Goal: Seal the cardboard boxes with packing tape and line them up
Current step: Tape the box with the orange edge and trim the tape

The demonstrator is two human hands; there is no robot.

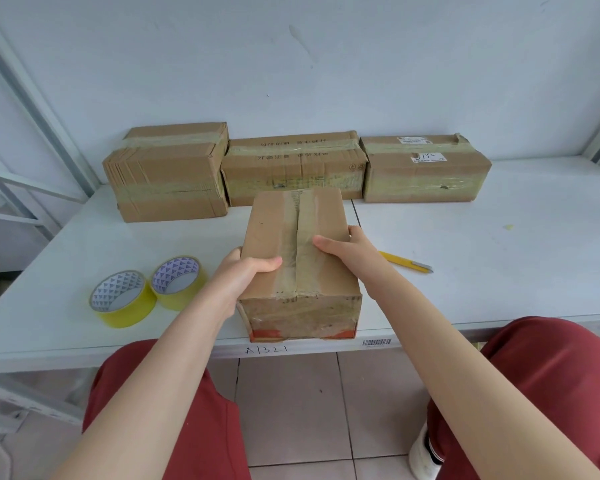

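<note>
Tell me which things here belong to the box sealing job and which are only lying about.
Job: front box, gripped by left hand and right hand; back left box, back middle box, back right box; left tape roll, right tape roll.
Lying about: yellow cutter, untouched, perhaps for tape; small yellow scrap; barcode label.

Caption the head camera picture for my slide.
A taped box gripped by left hand and right hand on the table, three sealed boxes lined up behind, tape rolls alongside.
</note>
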